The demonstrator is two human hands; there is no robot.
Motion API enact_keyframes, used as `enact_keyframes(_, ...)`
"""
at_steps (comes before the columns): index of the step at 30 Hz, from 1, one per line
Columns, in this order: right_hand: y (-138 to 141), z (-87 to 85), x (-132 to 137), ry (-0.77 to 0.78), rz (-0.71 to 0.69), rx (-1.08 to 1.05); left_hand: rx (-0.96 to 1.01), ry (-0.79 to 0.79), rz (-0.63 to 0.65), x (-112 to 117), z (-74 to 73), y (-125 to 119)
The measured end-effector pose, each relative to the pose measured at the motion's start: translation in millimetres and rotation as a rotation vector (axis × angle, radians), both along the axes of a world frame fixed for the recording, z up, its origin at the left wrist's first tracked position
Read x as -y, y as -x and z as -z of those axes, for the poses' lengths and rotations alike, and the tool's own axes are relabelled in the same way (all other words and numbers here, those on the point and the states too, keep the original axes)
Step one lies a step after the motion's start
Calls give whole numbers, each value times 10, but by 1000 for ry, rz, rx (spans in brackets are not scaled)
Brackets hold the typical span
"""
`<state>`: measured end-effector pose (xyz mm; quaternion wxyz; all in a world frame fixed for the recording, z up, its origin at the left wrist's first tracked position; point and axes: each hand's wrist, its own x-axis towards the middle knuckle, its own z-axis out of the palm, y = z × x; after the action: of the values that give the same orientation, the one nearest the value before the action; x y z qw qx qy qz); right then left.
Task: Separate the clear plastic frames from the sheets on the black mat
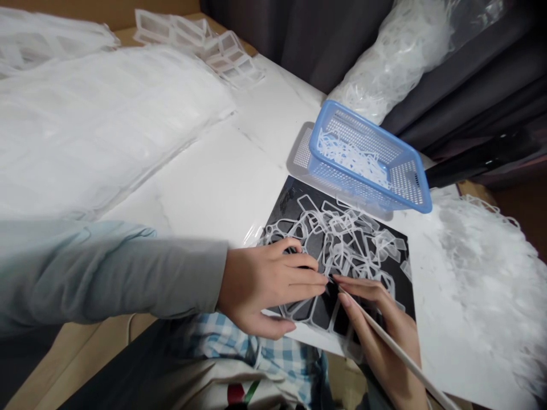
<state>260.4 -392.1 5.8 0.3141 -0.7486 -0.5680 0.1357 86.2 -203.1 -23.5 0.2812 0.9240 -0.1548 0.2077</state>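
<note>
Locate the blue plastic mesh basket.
The blue plastic mesh basket sits right of centre in the head view, on a grey perforated mat, just beyond the black sheet covered with white plastic frames.

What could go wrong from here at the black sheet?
The long white tool in the right hand ends right by the left hand, so it could jab those fingers. The translucent plastic frames are tangled on the black sheet, so pulling one may drag others along. The tilted blue basket of white scraps sits at the sheet's edge and might tip onto it.
</note>
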Motion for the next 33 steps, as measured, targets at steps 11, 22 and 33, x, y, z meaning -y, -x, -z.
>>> enact_keyframes(11,2,-18,-28,9,-37,24,-26,10,2,10,6,8)
enact_keyframes(22,185,116,-40,-115,-21,392,-37,42,9,23,-8,5)
enact_keyframes(33,302,214,-40,-196,125,303,-21,35,4,25,-5,7)
